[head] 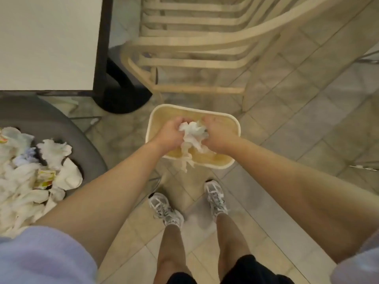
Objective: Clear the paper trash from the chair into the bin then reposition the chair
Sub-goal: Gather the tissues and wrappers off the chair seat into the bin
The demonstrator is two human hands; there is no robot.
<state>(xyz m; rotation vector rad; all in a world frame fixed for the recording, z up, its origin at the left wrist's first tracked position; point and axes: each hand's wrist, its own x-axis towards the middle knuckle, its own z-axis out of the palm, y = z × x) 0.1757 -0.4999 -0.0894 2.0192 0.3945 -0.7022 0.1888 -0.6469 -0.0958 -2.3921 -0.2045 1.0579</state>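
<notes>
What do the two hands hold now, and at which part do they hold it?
Both hands, left and right, grip one wad of crumpled paper from its two sides, above the bin. A strip hangs down from the wad.

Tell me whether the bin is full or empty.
Nearly empty, as far as shows. The bin's bare tan inside is visible around the paper wad, which both hands hold above the opening; beneath them, cannot tell.

Both hands, left [171,133] and right [217,134], grip a paper wad [192,133] over the bin [235,124]; more paper [30,177] on the chair [88,146] at left.
</notes>
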